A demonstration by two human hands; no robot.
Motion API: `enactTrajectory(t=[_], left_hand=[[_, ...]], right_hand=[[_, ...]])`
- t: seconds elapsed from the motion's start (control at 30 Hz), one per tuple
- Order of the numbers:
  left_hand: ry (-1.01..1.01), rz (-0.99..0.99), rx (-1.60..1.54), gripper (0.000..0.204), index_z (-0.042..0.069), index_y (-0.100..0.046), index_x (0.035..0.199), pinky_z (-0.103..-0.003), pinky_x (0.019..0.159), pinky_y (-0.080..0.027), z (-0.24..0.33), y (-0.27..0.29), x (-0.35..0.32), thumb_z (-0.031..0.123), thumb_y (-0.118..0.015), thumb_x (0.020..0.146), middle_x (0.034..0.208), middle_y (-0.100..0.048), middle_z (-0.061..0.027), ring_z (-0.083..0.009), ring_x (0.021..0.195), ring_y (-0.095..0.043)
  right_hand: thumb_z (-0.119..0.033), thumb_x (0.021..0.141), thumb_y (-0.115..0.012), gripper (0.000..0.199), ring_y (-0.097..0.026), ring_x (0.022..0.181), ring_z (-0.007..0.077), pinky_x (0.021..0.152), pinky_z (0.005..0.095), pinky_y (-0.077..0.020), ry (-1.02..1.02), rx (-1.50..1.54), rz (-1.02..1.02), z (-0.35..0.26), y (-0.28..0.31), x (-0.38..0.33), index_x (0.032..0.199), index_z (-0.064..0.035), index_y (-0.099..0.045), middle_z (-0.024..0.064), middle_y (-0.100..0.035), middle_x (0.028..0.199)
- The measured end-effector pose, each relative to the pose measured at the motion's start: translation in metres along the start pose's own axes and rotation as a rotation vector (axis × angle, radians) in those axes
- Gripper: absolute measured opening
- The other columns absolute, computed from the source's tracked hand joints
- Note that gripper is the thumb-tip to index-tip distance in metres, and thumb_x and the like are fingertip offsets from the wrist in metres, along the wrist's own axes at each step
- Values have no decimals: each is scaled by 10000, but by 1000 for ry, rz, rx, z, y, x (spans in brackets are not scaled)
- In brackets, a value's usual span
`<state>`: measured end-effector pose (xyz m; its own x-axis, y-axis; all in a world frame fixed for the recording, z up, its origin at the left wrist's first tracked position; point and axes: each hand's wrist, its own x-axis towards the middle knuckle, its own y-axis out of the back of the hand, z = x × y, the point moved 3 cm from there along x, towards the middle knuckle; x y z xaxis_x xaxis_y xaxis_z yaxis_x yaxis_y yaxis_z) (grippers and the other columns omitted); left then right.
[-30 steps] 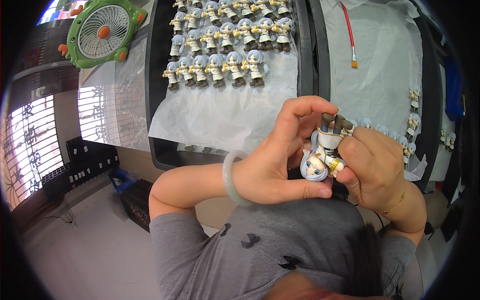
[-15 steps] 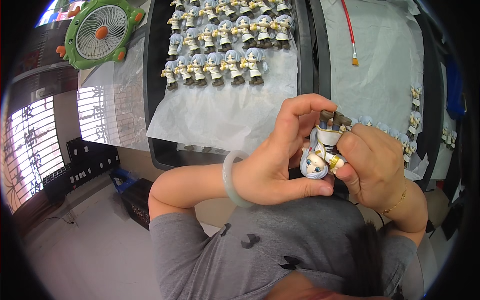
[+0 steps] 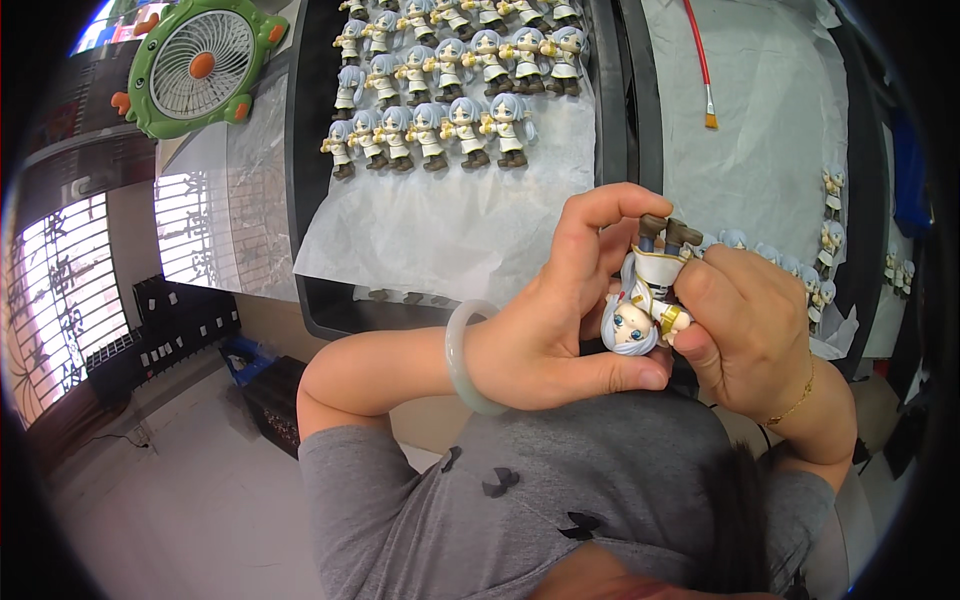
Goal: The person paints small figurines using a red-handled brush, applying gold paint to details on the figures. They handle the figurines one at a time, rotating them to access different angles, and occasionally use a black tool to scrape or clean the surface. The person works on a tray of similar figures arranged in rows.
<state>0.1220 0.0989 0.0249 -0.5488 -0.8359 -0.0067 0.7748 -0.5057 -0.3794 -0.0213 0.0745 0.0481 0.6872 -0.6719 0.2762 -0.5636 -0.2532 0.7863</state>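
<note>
A small figurine (image 3: 655, 272) with pale blue hair, white clothes with gold trim and brown boots is held upside down in front of my chest, boots up and face toward me. My left hand (image 3: 550, 335) is closed around it, thumb by the head and index finger reaching to the boots. From the other side, my right hand (image 3: 752, 325) pinches the figurine near its arm with thumb and bent fingers. Whether anything else sits inside the right fingers is hidden.
Rows of similar figurines (image 3: 428, 132) lie on white paper in a dark tray (image 3: 300, 210) at left. A second paper-lined tray (image 3: 755, 120) at right holds a red-handled brush (image 3: 700, 62) and figurines along its edges. A green fan (image 3: 203, 65) stands far left.
The figurine has tipped very slightly within my hands. Both hands keep nearly the same grip and place.
</note>
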Motion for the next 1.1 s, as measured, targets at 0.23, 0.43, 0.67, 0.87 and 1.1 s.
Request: enactTrajectory(t=[0.23, 0.43, 0.67, 0.87, 1.1], left_hand=[[-18, 2, 13, 891, 90, -4, 1270, -309, 662, -481, 1, -1, 1, -66, -647, 673, 1106, -326, -171, -237, 796, -561], [-8, 8, 9, 894, 99, 4, 1274, -310, 664, -480, 0, -1, 0, -68, -642, 678, 1098, -346, -174, -239, 788, -561], [-31, 1, 32, 880, 101, -7, 1271, -308, 669, -483, -2, 0, 1, -64, -641, 682, 1107, -331, -173, -230, 792, -557], [-43, 23, 74, 869, 93, -17, 1267, -301, 667, -486, -3, 0, -1, -54, -645, 684, 1132, -296, -165, -223, 817, -547], [-145, -16, 255, 857, 91, -14, 1267, -298, 673, -486, 1, 2, 2, -49, -637, 695, 1140, -295, -159, -221, 816, -548]], right_hand=[[-387, 802, -485, 304, -454, 469, 215, 402, 318, -361, -31, 51, 14, 2, -3, -2, 775, -85, -504, 51, -405, 582], [-383, 805, -484, 301, -454, 469, 218, 406, 321, -365, -37, 42, 29, 2, -4, -2, 775, -84, -497, 54, -405, 580], [-370, 800, -494, 285, -457, 469, 218, 403, 322, -365, -24, 44, 10, 3, -2, -1, 774, -86, -496, 55, -404, 572], [-358, 790, -508, 274, -456, 469, 223, 402, 322, -364, -29, 33, -3, 2, -3, -1, 769, -85, -492, 55, -406, 575], [-351, 789, -511, 268, -461, 476, 229, 406, 328, -368, -16, 30, -15, 2, -2, 0, 780, -85, -485, 59, -410, 578]])
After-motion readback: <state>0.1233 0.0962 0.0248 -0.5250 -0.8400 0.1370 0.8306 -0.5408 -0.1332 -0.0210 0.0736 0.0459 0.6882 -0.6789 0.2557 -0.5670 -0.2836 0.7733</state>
